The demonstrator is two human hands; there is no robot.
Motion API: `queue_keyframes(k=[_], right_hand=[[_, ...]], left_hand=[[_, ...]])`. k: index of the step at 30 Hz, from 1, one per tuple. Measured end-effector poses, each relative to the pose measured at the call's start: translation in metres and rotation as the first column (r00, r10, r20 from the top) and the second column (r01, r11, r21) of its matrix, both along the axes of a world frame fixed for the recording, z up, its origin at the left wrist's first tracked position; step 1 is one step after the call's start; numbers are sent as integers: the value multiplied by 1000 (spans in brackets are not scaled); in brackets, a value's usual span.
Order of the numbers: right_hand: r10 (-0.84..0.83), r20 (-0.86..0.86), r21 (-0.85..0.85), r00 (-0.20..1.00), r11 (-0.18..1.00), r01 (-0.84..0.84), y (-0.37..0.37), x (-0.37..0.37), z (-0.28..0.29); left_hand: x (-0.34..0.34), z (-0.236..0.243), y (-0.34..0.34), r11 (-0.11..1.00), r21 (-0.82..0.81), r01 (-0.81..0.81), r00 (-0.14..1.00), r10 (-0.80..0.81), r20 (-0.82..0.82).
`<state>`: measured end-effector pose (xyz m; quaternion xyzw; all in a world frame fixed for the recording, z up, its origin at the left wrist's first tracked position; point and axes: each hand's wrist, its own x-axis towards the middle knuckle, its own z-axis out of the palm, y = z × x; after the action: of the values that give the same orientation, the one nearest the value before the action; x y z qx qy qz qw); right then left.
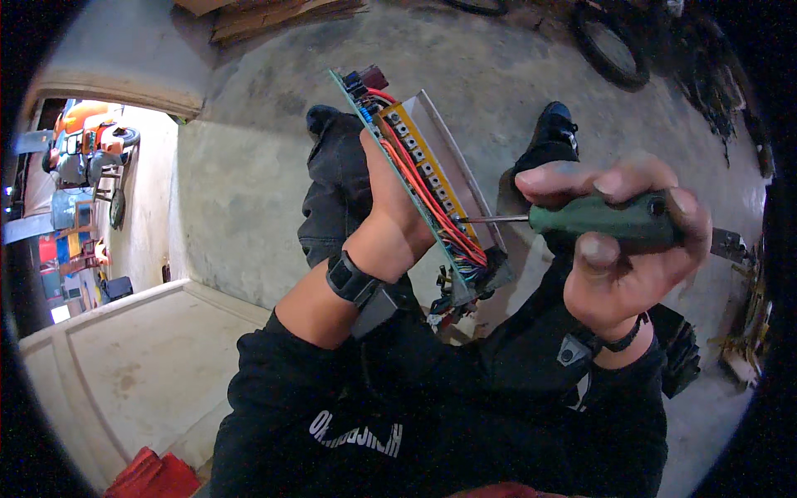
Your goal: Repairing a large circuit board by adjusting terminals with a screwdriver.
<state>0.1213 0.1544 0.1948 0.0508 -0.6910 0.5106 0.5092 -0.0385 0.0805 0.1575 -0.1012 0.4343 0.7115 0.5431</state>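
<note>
Upright on edge in my left hand (pixel 388 232) is an open electronic controller (pixel 411 181): a green circuit board with thick red and orange wires, a yellow strip bearing a row of small black components with screws, and a pale metal plate along its right side. The hand grips it from behind, partly hidden. My right hand (pixel 627 257) has its fingers wrapped round the green handle of a screwdriver (pixel 598 222). The screwdriver's shaft points left, its tip at the lower part of the component row. Bundled thin wires sit at the board's lower end.
I sit on a concrete floor (pixel 241 183), legs around the work. Black tyres (pixel 610 51) lie at the back right. A pale wooden panel (pixel 133 373) and red cloth (pixel 154 477) are at lower left. A bright doorway at left shows an orange vehicle (pixel 83 116).
</note>
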Motion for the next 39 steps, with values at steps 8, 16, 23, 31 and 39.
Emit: queue_keyframes(k=[8,16,23,31,39], right_hand=[[-24,49,48,998,999,22,-1,0,1],[33,124,58,992,997,-41,-2,2,7],[27,66,174,997,984,-38,-16,1,18],[5,-80,273,997,962,18,-17,-4,2],[97,5,-125,995,988,-96,-32,-2,21]], left_hand=[[0,2,1,1000,1,11,1000,-11,8],[3,11,1,1000,-5,12,1000,-12,10],[-3,-6,1,1000,-15,13,994,-15,-108],[3,-2,3,999,12,-39,999,39,1],[-1,0,-1,1000,0,-7,1000,7,26]])
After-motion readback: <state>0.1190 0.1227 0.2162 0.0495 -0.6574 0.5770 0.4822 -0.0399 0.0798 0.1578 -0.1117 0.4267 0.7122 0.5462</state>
